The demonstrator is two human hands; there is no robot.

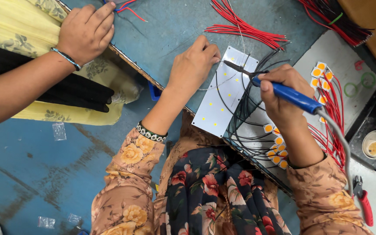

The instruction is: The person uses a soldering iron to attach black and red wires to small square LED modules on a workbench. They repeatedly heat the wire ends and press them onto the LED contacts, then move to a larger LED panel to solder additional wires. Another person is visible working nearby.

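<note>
My right hand (pixel 283 93) grips a blue-handled soldering iron (pixel 290 95), its dark tip resting over a white LED board (pixel 223 98) on the table. My left hand (pixel 192 65) presses on the board's left edge, fingers curled, apparently pinching a thin solder wire (pixel 236 35) that runs up from it. A tangle of black wires (pixel 244 117) lies across the board's right side. Another person's hand (pixel 85 30) rests on the table corner at upper left.
Red wire bundles (pixel 244 26) lie at the top. Small yellow LED chips with red leads (pixel 323 82) sit to the right, more chips (pixel 277 152) lower down. A small round pot on a black stand (pixel 375 146) and red-handled cutters (pixel 364 206) are at far right.
</note>
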